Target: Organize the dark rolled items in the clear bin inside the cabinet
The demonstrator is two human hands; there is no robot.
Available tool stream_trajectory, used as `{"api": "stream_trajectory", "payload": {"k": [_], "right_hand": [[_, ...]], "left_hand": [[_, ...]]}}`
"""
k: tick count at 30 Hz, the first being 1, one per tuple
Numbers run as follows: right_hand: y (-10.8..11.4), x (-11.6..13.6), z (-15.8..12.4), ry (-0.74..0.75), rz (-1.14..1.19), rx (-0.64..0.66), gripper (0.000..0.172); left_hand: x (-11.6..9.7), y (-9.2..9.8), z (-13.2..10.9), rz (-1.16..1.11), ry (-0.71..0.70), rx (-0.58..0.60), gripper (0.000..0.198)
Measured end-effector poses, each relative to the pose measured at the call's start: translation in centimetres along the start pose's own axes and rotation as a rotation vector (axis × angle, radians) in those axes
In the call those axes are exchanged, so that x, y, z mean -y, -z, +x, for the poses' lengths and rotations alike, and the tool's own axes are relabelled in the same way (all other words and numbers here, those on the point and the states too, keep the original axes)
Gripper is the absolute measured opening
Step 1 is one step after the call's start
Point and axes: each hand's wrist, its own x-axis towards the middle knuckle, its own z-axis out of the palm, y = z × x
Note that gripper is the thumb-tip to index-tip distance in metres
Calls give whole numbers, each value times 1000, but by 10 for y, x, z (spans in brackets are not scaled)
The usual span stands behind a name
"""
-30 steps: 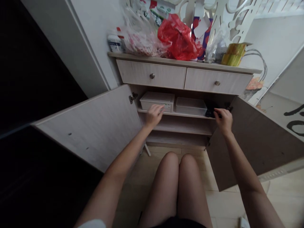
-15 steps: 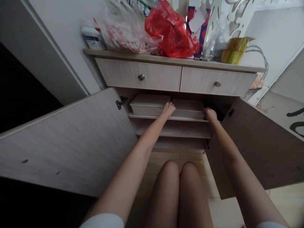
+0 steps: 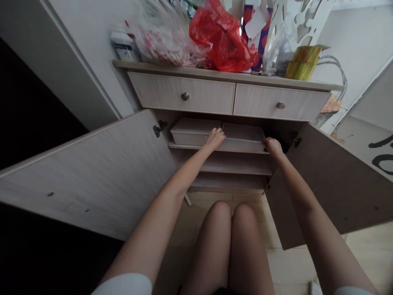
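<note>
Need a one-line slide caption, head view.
Left hand and right hand at either end of a plastic box on a cabinet shelf.

No legible text anywhere, blurred blue print on a white package (image 3: 124,51) atop the cabinet, too small to read, black brush strokes (image 3: 380,157) on a right-hand panel, cut off

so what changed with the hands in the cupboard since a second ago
Both hands moved inward. The left hand went right from the front of the box on the left to the white plastic box on the right, and the right hand came left to its far end. The cabinet doors stayed open.
</note>
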Motion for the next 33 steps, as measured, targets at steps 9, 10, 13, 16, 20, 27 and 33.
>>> {"api": "stream_trajectory", "payload": {"k": [9,10,13,16,20,27,33], "right_hand": [[27,6,-75,174,121,-72,28],[29,9,-89,195,132,-65,28],[33,19,-135,240,164,-41,27],[29,32,-183,252,213,-6,28],[14,51,-237,260,264,66,28],[-6,71,-266,255,233,193,27],[6,74,-259,325,148,267,26]], "left_hand": [[-24,42,-85,-38,-109,-213,20],[-30,49,-99,-40,-123,-216,20],[-48,62,-143,-60,-159,-222,19],[-67,60,-189,-90,-161,-195,20],[-91,42,-246,-192,-112,-98,27],[-109,29,-286,-415,-3,32,25],[-102,21,-258,-891,581,191,64]]}}
